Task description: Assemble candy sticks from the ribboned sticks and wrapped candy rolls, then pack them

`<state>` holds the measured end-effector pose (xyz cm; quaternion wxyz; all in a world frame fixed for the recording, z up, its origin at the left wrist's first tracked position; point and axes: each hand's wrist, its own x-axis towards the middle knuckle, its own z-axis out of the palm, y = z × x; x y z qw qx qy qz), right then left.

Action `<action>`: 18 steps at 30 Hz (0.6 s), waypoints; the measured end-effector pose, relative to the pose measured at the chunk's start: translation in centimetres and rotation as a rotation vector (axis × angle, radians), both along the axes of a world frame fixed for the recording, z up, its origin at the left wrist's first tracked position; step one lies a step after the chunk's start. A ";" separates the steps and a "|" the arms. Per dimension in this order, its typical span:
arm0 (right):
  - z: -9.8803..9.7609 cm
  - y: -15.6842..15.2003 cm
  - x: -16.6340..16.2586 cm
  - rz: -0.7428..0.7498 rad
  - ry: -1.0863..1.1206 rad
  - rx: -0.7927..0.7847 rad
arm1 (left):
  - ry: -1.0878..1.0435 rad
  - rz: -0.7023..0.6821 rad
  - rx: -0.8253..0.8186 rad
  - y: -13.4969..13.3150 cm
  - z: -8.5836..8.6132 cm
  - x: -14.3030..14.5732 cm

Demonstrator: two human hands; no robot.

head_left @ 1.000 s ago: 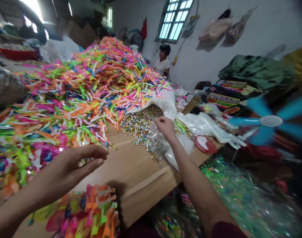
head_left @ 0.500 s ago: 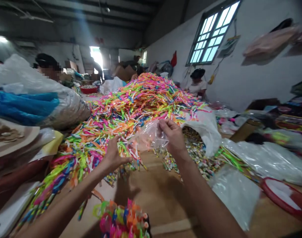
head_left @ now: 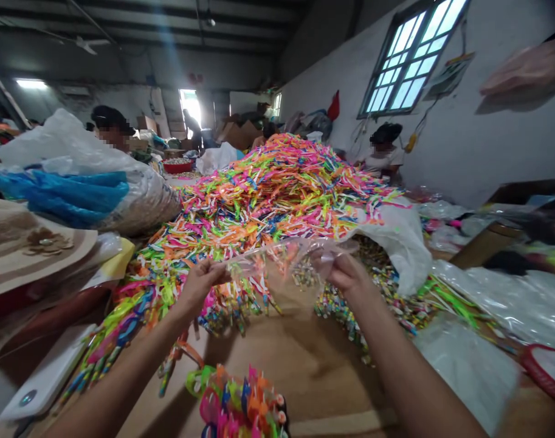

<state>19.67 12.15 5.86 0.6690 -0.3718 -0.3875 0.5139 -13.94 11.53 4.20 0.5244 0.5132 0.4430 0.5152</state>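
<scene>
Fingers [head_left: 213, 272] hold plastic bag [head_left: 284, 274] open

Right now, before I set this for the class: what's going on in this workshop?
A person holds a clear plastic bag between their left hand and right hand, above a wooden table. Behind it rises a huge heap of coloured plastic strips. A white sack spills small colourful pieces. A co-worker is beyond the heap.

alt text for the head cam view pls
The left hand and right hand hold up a clear plastic bag above a wooden table, facing a large heap of neon plastic strips. Small multicoloured pieces spill from a white sack; a co-worker is beyond.
</scene>
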 end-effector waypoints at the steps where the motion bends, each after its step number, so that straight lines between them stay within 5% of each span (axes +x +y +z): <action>1: -0.5 0.4 0.3 -0.002 0.013 -0.023 | -0.020 0.019 -0.012 -0.1 0.1 0.2; 8: -3.7 0.6 0.9 0.006 0.135 -0.117 | 0.066 0.176 0.064 0.6 -0.8 -0.4; 13: -8.2 1.0 -1.4 -0.187 -0.080 -0.172 | 0.029 0.138 0.104 1.2 -1.9 -0.4; 18: -11.0 1.6 -2.1 -0.242 -0.130 -0.194 | -0.122 0.166 -0.026 1.4 -1.3 -0.5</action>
